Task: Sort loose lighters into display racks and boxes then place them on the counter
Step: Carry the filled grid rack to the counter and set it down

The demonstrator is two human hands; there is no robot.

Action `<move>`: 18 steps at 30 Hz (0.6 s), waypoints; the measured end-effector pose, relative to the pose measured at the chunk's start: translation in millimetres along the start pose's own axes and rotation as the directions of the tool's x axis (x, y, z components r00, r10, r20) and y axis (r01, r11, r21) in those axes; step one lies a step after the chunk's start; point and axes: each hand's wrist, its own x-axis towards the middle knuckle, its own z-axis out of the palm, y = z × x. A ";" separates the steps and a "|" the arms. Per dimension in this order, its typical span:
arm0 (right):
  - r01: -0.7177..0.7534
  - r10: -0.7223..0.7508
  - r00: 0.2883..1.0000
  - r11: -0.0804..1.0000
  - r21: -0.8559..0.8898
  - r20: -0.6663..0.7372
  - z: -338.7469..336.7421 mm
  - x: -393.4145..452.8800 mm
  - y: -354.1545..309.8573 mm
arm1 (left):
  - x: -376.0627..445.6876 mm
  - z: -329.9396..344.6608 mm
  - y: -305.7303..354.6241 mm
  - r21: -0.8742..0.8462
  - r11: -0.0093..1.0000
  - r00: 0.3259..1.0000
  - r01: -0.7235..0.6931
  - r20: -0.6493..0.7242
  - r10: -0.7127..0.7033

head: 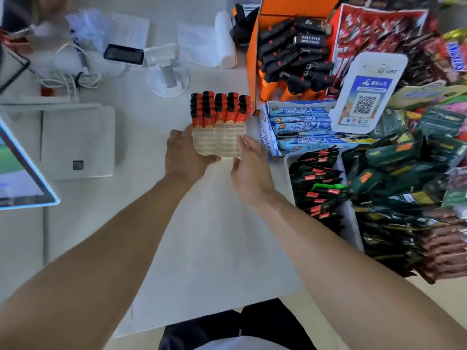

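A clear plastic display rack (pixel 219 144) sits on the white counter (pixel 209 236). Its far rows hold several red lighters with black caps (pixel 220 109); its near slots are empty. My left hand (pixel 184 154) grips the rack's left side, with the thumb along its near edge. My right hand (pixel 249 164) is at the rack's right edge, fingers straight and relaxed; I cannot tell whether it touches the rack. An orange display box (pixel 254 69) behind and to the right holds a heap of black lighters (pixel 294 55).
Blue gum boxes (pixel 298 128), a QR-code payment sign (pixel 366 94) and trays of dark snack packets (pixel 321 188) crowd the right side. On the left are a white device (pixel 78 142), a tilted screen (pixel 17 173), cables, a white stand (pixel 168 77) and a bag roll (pixel 226 39).
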 end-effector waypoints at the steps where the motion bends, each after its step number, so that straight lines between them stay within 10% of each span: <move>1: 0.052 -0.053 0.999 0.998 -0.046 -0.014 2.4 -2.0 0.8 | -2.3 1.5 -2.4 -0.012 1.000 1.000 -0.015 -0.005 0.015; 18: 0.051 0.012 0.970 0.967 -0.251 0.244 -2.2 62.3 -5.6 | 45.4 2.4 8.9 0.018 0.998 0.998 -0.061 -0.006 0.061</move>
